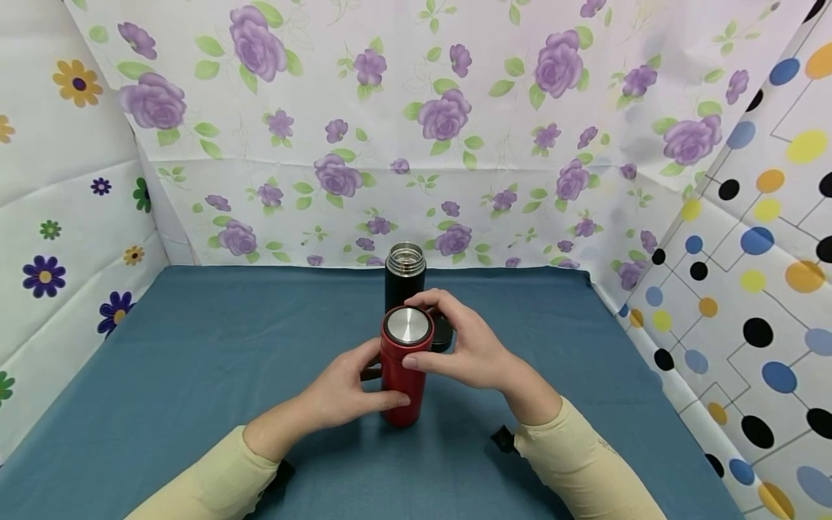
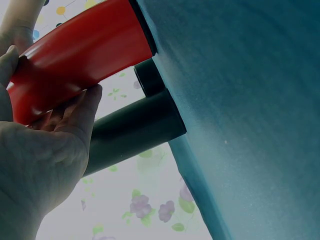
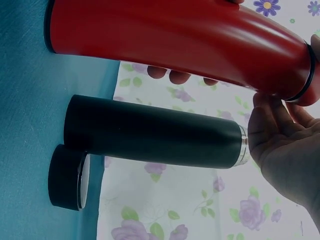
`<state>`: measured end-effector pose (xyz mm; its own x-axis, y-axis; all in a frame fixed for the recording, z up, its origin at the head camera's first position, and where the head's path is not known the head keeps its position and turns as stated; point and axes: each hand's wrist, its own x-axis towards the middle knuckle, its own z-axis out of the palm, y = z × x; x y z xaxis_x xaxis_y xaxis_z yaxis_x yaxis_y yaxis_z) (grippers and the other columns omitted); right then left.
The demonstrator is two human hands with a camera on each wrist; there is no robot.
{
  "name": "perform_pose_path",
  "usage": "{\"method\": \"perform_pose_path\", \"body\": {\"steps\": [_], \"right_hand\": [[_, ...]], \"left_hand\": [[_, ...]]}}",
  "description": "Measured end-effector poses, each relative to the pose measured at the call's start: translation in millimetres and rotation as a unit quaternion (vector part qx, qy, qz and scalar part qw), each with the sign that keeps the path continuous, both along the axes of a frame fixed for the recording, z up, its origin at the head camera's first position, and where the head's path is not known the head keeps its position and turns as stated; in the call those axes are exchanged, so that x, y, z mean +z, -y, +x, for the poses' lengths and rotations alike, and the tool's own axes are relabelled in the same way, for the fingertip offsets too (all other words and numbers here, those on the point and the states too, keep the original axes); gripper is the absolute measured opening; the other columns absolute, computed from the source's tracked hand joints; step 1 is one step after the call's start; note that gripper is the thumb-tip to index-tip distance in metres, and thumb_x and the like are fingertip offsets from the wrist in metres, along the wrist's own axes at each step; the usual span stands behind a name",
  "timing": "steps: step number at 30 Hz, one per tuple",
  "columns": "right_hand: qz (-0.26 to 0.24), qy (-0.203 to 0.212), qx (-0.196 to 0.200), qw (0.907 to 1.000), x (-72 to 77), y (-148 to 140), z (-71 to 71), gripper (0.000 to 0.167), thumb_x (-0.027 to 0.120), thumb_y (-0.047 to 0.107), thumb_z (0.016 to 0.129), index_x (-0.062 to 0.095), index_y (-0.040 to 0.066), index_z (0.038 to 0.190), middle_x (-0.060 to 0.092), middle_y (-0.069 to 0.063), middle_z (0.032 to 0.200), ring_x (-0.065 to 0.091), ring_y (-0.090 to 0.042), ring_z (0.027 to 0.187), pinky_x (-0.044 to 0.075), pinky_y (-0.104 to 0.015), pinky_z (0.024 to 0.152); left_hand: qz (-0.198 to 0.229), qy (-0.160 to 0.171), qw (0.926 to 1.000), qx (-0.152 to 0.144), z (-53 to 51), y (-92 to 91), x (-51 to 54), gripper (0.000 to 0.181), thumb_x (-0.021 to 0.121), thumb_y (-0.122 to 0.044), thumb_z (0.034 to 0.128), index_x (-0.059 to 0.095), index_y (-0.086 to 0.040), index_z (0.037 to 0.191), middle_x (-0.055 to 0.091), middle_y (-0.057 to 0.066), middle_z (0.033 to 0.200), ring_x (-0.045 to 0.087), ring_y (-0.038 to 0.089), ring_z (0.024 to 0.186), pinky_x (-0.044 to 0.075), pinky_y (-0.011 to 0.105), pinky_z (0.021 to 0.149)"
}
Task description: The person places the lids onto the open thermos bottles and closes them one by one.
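Observation:
A red thermos flask (image 1: 403,390) with a steel-topped lid (image 1: 408,326) stands upright on the blue cloth. My left hand (image 1: 344,386) grips its body, thumb across the front and fingers behind. Around the lid end, my right hand (image 1: 471,347) holds with thumb in front and fingers at the far side. Just behind stands a black thermos flask (image 3: 155,132), its steel mouth (image 1: 406,258) uncovered. Its black lid (image 3: 67,177) rests on the cloth beside its base, partly hidden by my right hand in the head view.
Blue cloth (image 1: 195,375) covers the table. A flowered sheet (image 1: 390,130) hangs along the back edge, with a dotted sheet (image 1: 747,289) on the right and another flowered sheet (image 1: 65,180) on the left.

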<state>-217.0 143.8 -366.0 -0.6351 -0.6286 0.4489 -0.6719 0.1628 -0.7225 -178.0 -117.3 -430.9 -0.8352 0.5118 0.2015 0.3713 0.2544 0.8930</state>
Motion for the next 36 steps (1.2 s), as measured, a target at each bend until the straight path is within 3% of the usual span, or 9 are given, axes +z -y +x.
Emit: {"method": "perform_pose_path", "body": {"steps": [12,28,36], "right_hand": [[0.005,-0.002,-0.009,0.9999,0.6,0.2,0.9,0.066,0.092,0.017,0.094,0.058,0.014,0.15,0.066,0.0,0.139,0.066,-0.024,0.12,0.057,-0.043,0.102],[0.005,-0.004,-0.009,0.9999,0.9,-0.1,0.6,0.066,0.092,0.021,0.094,0.057,0.013,0.15,0.066,0.0,0.139,0.066,-0.022,0.119,0.057,-0.043,0.102],[0.006,-0.018,0.021,0.9996,2.2,-3.5,0.0,0.074,0.086,0.02,0.1,0.05,0.014,0.164,0.059,-0.008,0.156,0.061,-0.023,0.135,0.052,-0.054,0.113]], "left_hand": [[0.0,-0.004,1.0,0.001,-0.1,0.1,-0.5,0.067,0.092,-0.029,0.0954,0.06,-0.025,0.154,0.067,-0.007,0.147,0.064,0.02,0.137,0.055,0.057,0.115],[0.003,-0.001,1.0,-0.001,1.2,-0.4,1.5,0.067,0.092,-0.028,0.0957,0.059,-0.024,0.154,0.067,-0.007,0.147,0.063,0.02,0.138,0.055,0.057,0.115],[0.004,-0.002,1.0,0.001,1.2,-0.2,1.2,0.066,0.092,-0.027,0.095,0.06,-0.023,0.153,0.068,-0.007,0.144,0.064,0.019,0.137,0.054,0.058,0.115]]}}
